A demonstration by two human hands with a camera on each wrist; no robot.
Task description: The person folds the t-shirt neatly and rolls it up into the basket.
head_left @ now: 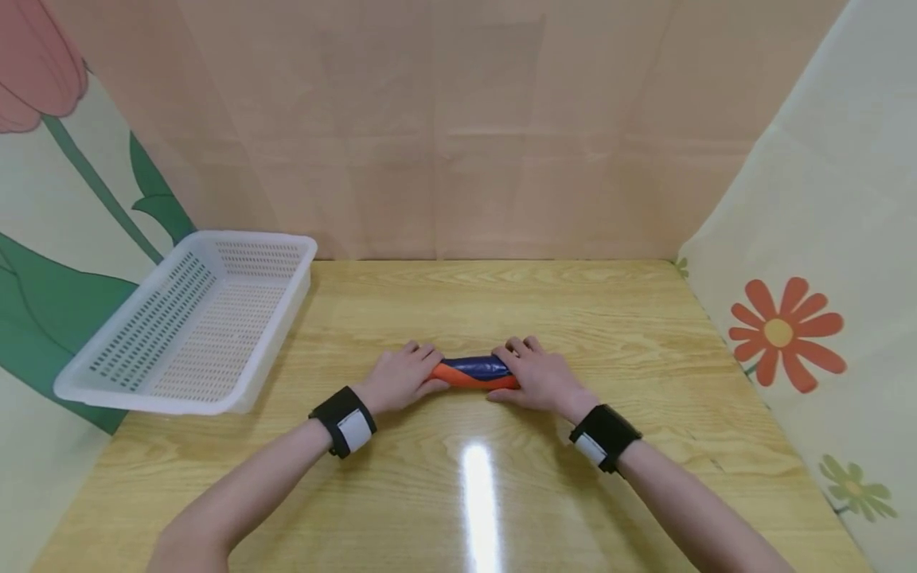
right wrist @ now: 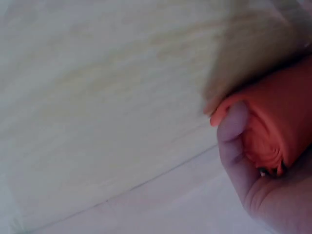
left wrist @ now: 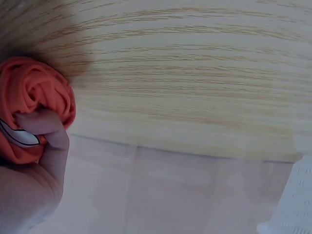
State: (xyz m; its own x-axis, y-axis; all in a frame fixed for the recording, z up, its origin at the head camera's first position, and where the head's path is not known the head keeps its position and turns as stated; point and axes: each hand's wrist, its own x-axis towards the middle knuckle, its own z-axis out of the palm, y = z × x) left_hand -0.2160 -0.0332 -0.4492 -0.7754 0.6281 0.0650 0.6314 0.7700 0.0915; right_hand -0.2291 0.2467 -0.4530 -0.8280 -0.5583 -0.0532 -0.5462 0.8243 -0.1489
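A tight roll of orange and navy cloth (head_left: 473, 369) lies crosswise on the wooden table, slightly shiny on its navy part. My left hand (head_left: 399, 379) grips its left end, and my right hand (head_left: 542, 379) grips the right end. Seen from the left wrist, the orange cloth roll (left wrist: 61, 92) shows a spiral of folds, with the thumb pressed on that end and a white patch with a dark outline beside it. In the right wrist view the opposite end of the roll (right wrist: 287, 107) shows, a digit curled over its edge.
A white perforated plastic basket (head_left: 275, 326) stands at the left of the wooden table (head_left: 573, 294). Behind the table hangs a plain peach cloth (head_left: 444, 127). Flower-printed sheets flank the table, the right sheet (head_left: 809, 207) running along its edge.
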